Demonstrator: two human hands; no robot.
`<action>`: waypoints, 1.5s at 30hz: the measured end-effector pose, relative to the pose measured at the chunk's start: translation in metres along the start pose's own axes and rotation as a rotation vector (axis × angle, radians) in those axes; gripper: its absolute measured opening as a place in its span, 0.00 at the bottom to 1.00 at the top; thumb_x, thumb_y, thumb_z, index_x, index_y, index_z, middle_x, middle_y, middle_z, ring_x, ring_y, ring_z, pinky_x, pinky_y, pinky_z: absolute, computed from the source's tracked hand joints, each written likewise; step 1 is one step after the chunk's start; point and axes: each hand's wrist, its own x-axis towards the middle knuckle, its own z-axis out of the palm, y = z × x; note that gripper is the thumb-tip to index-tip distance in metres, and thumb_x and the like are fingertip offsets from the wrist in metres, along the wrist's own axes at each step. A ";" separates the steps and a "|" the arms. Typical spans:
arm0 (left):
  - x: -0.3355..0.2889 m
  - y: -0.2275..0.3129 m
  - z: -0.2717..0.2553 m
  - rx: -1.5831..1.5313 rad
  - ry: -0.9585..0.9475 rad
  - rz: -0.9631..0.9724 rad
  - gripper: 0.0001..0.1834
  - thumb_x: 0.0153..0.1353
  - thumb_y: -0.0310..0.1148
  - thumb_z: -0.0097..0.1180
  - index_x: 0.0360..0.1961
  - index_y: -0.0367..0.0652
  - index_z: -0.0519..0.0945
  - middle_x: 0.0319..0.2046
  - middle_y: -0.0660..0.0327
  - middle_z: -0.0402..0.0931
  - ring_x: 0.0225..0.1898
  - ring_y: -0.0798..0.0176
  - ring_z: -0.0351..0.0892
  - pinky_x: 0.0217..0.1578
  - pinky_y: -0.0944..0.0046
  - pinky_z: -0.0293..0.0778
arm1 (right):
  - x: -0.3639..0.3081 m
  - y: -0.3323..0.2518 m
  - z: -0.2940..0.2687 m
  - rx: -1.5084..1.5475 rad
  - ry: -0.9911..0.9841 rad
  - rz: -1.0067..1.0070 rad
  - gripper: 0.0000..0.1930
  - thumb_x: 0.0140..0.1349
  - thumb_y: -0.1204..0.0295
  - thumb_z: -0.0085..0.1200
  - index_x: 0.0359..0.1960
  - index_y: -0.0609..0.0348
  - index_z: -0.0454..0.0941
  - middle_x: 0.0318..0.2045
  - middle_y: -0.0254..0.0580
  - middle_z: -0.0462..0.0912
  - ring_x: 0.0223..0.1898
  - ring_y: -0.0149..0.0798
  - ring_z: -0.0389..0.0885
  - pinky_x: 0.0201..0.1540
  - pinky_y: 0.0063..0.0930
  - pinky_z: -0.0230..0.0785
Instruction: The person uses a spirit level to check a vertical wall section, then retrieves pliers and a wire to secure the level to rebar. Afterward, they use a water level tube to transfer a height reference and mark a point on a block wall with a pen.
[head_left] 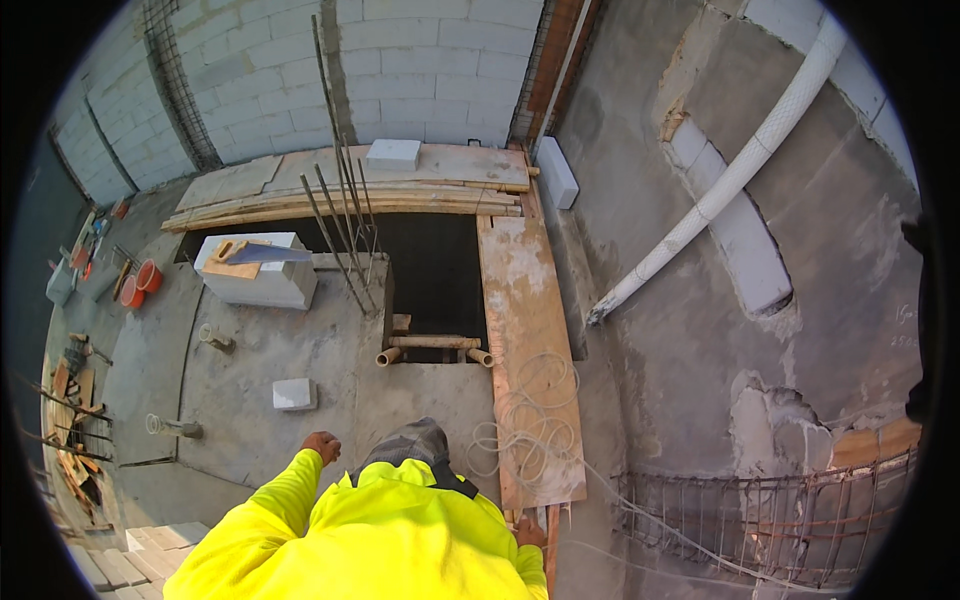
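Observation:
My left hand hangs over the concrete floor with its fingers curled in and nothing seen in them. A white block lies on the floor a little beyond it. At the lower edge, my right hand is close to the near end of a long plywood board; its fingers are too small and partly hidden to read. Loops of pale cable lie on that board. Yellow sleeves cover both my arms. Farther off, a handsaw rests on a large white block.
A dark floor opening lies ahead, edged by timber planks and a pole frame. Upright rebar sticks up beside it. A white wrapped pipe leans on the right wall. Orange buckets stand at left; a rebar cage lies lower right.

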 end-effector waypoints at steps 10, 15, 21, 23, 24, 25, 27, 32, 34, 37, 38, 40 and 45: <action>0.001 -0.006 0.004 -0.025 0.006 -0.007 0.16 0.63 0.36 0.51 0.44 0.36 0.83 0.34 0.54 0.86 0.32 0.59 0.86 0.33 0.61 0.80 | -0.007 -0.001 0.000 0.057 -0.005 0.080 0.21 0.69 0.62 0.47 0.56 0.64 0.78 0.39 0.46 0.85 0.31 0.38 0.85 0.30 0.30 0.74; -0.011 0.004 0.003 -0.037 0.031 -0.043 0.15 0.61 0.35 0.53 0.39 0.35 0.84 0.29 0.55 0.85 0.30 0.60 0.85 0.37 0.62 0.80 | 0.000 0.010 0.000 0.041 -0.015 -0.014 0.20 0.69 0.62 0.47 0.50 0.67 0.78 0.36 0.49 0.84 0.30 0.40 0.84 0.28 0.31 0.74; -0.010 0.001 0.003 0.049 0.082 -0.005 0.16 0.60 0.39 0.54 0.40 0.39 0.85 0.31 0.57 0.86 0.32 0.59 0.85 0.39 0.60 0.79 | 0.019 0.024 0.007 0.046 -0.026 0.028 0.18 0.69 0.63 0.46 0.42 0.69 0.77 0.34 0.50 0.84 0.29 0.42 0.84 0.31 0.35 0.77; -0.009 -0.002 0.004 0.026 0.091 0.003 0.16 0.60 0.40 0.54 0.40 0.40 0.85 0.31 0.57 0.86 0.32 0.58 0.85 0.40 0.59 0.79 | 0.022 0.017 0.005 -0.033 0.020 0.011 0.19 0.69 0.64 0.45 0.48 0.70 0.77 0.34 0.51 0.84 0.30 0.44 0.85 0.34 0.35 0.78; -0.009 -0.004 0.005 0.015 0.076 -0.019 0.16 0.60 0.40 0.54 0.40 0.40 0.85 0.31 0.57 0.86 0.33 0.58 0.85 0.40 0.59 0.79 | 0.022 0.011 0.003 -0.016 0.014 0.029 0.19 0.69 0.64 0.44 0.49 0.70 0.77 0.35 0.51 0.84 0.31 0.44 0.86 0.34 0.34 0.78; -0.009 -0.006 0.005 0.022 0.094 -0.003 0.16 0.60 0.40 0.54 0.40 0.39 0.85 0.32 0.57 0.86 0.33 0.58 0.85 0.40 0.60 0.80 | 0.021 0.005 0.001 0.002 0.012 0.049 0.20 0.69 0.64 0.44 0.50 0.70 0.78 0.35 0.51 0.84 0.31 0.44 0.86 0.34 0.34 0.78; -0.011 -0.007 0.006 0.046 0.099 -0.018 0.16 0.61 0.38 0.53 0.40 0.37 0.84 0.32 0.57 0.86 0.33 0.59 0.86 0.40 0.61 0.80 | 0.019 -0.006 -0.003 0.014 0.012 0.031 0.20 0.69 0.64 0.44 0.51 0.69 0.77 0.36 0.52 0.84 0.31 0.45 0.86 0.34 0.34 0.78; -0.018 -0.007 0.006 0.031 0.106 -0.019 0.17 0.59 0.41 0.54 0.40 0.41 0.86 0.32 0.57 0.86 0.34 0.56 0.85 0.42 0.57 0.79 | 0.020 -0.021 -0.011 -0.106 0.018 -0.065 0.21 0.69 0.64 0.44 0.52 0.69 0.77 0.39 0.51 0.84 0.33 0.44 0.86 0.33 0.32 0.78; -0.019 -0.006 0.006 0.026 0.111 -0.019 0.17 0.59 0.42 0.54 0.39 0.41 0.86 0.32 0.56 0.86 0.34 0.55 0.85 0.43 0.57 0.79 | 0.021 -0.021 -0.011 -0.132 0.039 -0.151 0.20 0.69 0.65 0.44 0.51 0.70 0.78 0.38 0.51 0.84 0.35 0.43 0.85 0.33 0.32 0.78; -0.018 -0.006 0.007 0.031 0.118 -0.016 0.17 0.60 0.41 0.54 0.40 0.40 0.85 0.32 0.57 0.86 0.34 0.57 0.85 0.42 0.58 0.79 | 0.020 -0.021 -0.012 -0.201 0.057 -0.258 0.19 0.69 0.65 0.43 0.47 0.71 0.80 0.37 0.51 0.84 0.37 0.44 0.85 0.34 0.33 0.78; -0.018 -0.006 0.008 0.050 0.119 -0.009 0.16 0.60 0.40 0.54 0.40 0.39 0.85 0.32 0.57 0.86 0.33 0.59 0.85 0.41 0.59 0.79 | 0.019 -0.020 -0.012 -0.225 0.058 -0.281 0.19 0.69 0.65 0.43 0.45 0.71 0.80 0.37 0.51 0.84 0.38 0.45 0.84 0.35 0.34 0.78; -0.017 -0.006 0.009 0.069 0.117 -0.007 0.16 0.61 0.39 0.54 0.40 0.39 0.85 0.31 0.58 0.85 0.32 0.60 0.85 0.39 0.61 0.80 | 0.016 -0.020 -0.012 -0.293 0.057 -0.206 0.20 0.68 0.63 0.44 0.41 0.71 0.81 0.34 0.51 0.84 0.36 0.48 0.84 0.37 0.37 0.77; -0.016 -0.005 0.012 0.071 0.104 -0.013 0.16 0.60 0.39 0.54 0.40 0.39 0.85 0.31 0.58 0.85 0.32 0.60 0.85 0.39 0.61 0.80 | 0.010 -0.020 -0.008 -0.323 0.132 -0.182 0.22 0.68 0.59 0.44 0.35 0.67 0.82 0.30 0.50 0.85 0.34 0.51 0.82 0.44 0.42 0.73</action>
